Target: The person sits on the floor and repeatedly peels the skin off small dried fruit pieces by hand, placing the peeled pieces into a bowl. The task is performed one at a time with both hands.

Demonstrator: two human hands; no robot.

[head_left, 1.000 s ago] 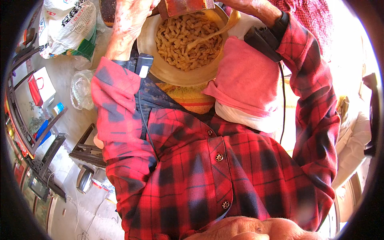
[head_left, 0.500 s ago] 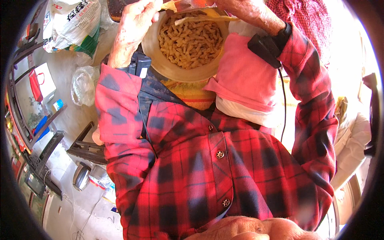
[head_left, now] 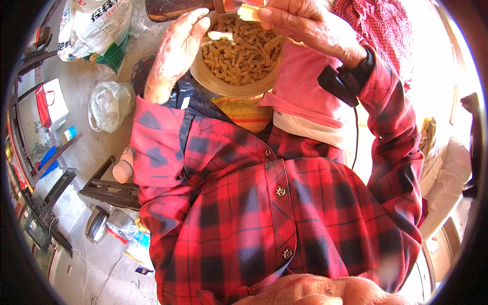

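While both hands cup a bowl (head_left: 239, 76) of tan strips, concrete floor (head_left: 91, 147), printed sack (head_left: 94, 30), clear plastic bag (head_left: 107, 104).

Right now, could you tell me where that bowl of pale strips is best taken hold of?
Grip the bowl by its bare rim on the near side, coming from below. The left hand already cups its left wall, and the right hand hovers over the far rim.
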